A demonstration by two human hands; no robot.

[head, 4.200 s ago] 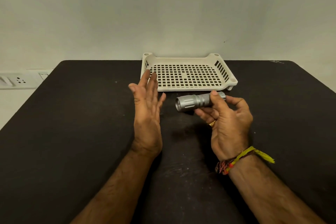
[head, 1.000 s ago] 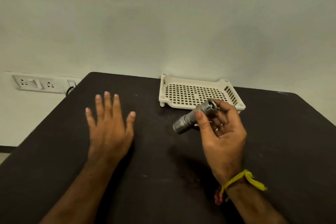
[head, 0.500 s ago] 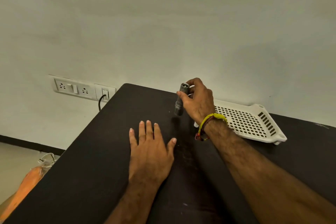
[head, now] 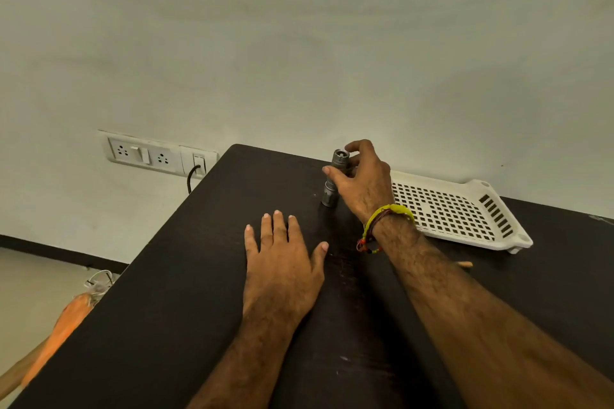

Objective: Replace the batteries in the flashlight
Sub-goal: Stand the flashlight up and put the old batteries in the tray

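Standing flashlight (head: 335, 180) head-down on table (head: 199, 276) beside tray (head: 465, 209) | right hand (head: 363, 181) fingers curled round barrel | left hand (head: 282, 271) flat, fingers spread | advice: steady base before releasing, or it may topple.

The left hand (head: 282, 271) lies palm down, fingers straight and slightly spread, thumb angled out to its right; its forearm runs back toward the lower edge of the view. The right hand (head: 363, 181) is stretched farther forward, beyond the left hand's fingertips and a little to their right, back of the hand upward, thumb and fingers curled round the flashlight (head: 335, 178) standing upright under them. The right forearm extends diagonally from the lower right corner, with thread bands at the wrist.
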